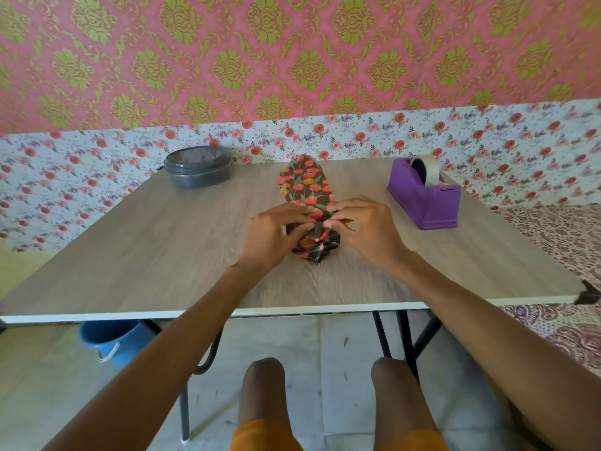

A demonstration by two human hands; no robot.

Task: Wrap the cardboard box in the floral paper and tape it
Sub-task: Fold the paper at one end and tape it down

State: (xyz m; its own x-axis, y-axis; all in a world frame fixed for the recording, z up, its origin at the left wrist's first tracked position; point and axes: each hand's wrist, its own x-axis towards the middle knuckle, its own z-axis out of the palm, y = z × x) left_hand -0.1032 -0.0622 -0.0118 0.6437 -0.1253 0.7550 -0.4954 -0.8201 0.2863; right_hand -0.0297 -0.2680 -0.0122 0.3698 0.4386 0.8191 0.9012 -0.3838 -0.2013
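Floral paper [305, 185] pinched by left hand [276, 234] and right hand [366, 229] — purple dispenser [422, 203] holds tape roll [432, 172].

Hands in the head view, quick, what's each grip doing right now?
Left grip: fingers curled, pinching the dark floral wrapping paper at its near end.
Right grip: pinching the same paper fold from the other side.

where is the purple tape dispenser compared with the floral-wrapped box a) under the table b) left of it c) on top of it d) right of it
d: the purple tape dispenser stands on the table to the right of the floral paper, apart from it.
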